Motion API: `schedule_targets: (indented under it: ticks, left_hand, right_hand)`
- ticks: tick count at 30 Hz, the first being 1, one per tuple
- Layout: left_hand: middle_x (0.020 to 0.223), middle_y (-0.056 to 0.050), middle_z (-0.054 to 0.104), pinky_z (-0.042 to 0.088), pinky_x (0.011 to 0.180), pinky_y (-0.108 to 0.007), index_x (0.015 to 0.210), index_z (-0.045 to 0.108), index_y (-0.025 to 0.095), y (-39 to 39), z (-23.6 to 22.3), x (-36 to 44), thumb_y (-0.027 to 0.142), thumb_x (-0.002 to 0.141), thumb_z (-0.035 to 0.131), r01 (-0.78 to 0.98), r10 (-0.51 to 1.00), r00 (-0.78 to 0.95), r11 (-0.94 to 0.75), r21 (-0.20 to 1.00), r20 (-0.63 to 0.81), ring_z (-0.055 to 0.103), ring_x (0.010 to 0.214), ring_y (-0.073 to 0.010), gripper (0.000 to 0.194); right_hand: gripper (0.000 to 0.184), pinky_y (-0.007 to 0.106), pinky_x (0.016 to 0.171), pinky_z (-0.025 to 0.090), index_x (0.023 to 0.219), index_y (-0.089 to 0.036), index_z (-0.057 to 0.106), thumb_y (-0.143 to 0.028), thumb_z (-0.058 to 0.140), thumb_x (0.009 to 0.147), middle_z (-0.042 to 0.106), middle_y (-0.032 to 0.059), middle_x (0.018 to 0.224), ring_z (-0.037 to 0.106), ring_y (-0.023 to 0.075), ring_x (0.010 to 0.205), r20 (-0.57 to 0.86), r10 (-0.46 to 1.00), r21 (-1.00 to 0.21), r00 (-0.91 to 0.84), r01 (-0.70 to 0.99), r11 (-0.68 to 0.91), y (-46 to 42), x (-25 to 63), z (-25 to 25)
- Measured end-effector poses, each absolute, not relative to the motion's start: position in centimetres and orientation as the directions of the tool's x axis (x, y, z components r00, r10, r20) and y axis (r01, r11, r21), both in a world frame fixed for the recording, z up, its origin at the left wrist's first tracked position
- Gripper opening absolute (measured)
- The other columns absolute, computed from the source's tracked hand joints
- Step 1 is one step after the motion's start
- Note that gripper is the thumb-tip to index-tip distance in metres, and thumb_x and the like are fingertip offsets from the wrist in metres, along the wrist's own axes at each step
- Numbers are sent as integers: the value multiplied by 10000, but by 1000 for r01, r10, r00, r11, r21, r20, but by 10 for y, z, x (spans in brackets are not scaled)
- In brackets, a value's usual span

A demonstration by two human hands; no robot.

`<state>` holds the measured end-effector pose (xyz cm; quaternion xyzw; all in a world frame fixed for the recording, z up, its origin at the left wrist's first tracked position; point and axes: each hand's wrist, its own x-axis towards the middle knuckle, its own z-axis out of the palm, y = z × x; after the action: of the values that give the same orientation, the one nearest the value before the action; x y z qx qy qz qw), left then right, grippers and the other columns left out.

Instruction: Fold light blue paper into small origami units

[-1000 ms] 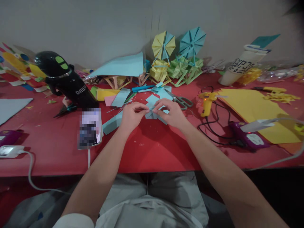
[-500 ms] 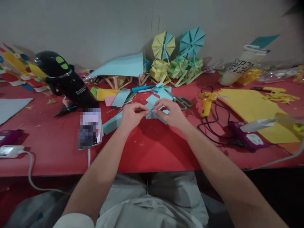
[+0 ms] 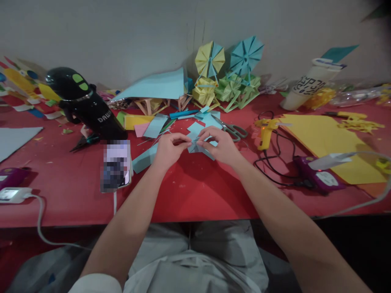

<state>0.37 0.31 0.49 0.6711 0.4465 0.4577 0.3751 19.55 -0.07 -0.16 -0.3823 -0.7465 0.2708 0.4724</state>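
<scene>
Over the middle of the red table (image 3: 195,191), my left hand (image 3: 169,149) and my right hand (image 3: 220,145) meet on a small folded light-blue paper piece (image 3: 198,147). Both hands pinch it with fingers closed, the left on its left edge, the right on its top and right side. More light-blue paper squares (image 3: 195,127) lie just behind the hands. Grey-handled scissors (image 3: 234,130) rest to the right of my right hand.
A yellow glue gun (image 3: 266,131) with a black cable, a purple power strip (image 3: 319,176) and a yellow sheet (image 3: 328,142) lie at right. A phone (image 3: 115,165) and a black device (image 3: 84,103) stand at left. Folded paper umbrellas (image 3: 227,69) line the wall.
Hardly anything has moved; my fingers shift slightly on the folded blue paper, and the view has dropped a touch.
</scene>
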Motion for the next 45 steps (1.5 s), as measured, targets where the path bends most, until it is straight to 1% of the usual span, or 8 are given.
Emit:
schedule_targets:
  ticks: [15,18,22,28,33,38,42,45]
  left_hand:
    - [672,-24,723,539,658,-295,660,720,176,6,3,4,169,636,752,264,966,107,-254,930,234,666,660,-165,40]
    - [644,-5,690,528,631,-280,654,658,168,5,6,4,156,611,767,239,968,110,-248,939,227,650,631,-149,118]
    - [627,34,658,519,621,-267,814,568,192,3,8,4,112,620,744,205,970,107,-235,950,216,644,606,-134,274]
    - [600,54,608,516,653,-268,845,567,191,5,6,3,65,643,683,236,943,161,-325,916,293,625,601,-122,265]
    - [691,14,640,523,685,-283,795,592,189,5,6,3,157,669,721,258,911,193,-406,877,365,631,673,-137,183]
    - [1030,-66,695,501,874,-348,935,651,189,1,8,4,262,761,690,326,907,225,-414,850,355,638,983,-198,193]
    - [1092,-85,670,513,886,-385,1023,646,185,4,1,6,357,826,625,250,961,215,-224,942,172,633,1002,-212,263]
    - [1095,-103,659,534,868,-392,1026,640,169,8,-5,7,384,789,674,179,978,183,-129,975,96,633,1014,-227,322]
  right_hand:
    - [134,357,754,537,759,-210,633,-319,664,832,659,77,1025,629,198,939,514,815,-740,-268,343,579,-1,194,-2]
    - [111,348,764,536,764,-212,630,-294,662,832,679,73,1037,639,197,958,500,824,-757,-267,328,565,-2,194,-2]
    - [110,348,765,529,767,-210,629,-291,676,825,698,53,917,648,187,879,490,837,-778,-244,310,546,-3,192,-2]
    - [260,363,775,517,1018,-225,652,-322,725,789,694,47,931,638,187,843,478,848,-789,-229,313,529,-3,190,-2]
    - [122,312,673,464,788,-206,696,-326,715,803,640,44,851,568,157,747,539,809,-705,-232,401,585,-2,192,-1]
    - [109,276,554,373,828,-196,708,-303,693,813,512,-34,569,428,107,538,434,874,-758,-219,435,485,-6,193,-2]
    - [73,275,616,447,843,-198,707,-231,655,804,624,-4,678,521,118,603,483,841,-736,-244,407,541,-7,189,-4]
    - [87,290,670,502,859,-206,711,-245,644,818,684,29,803,588,137,682,507,817,-721,-273,384,576,-6,187,-5]
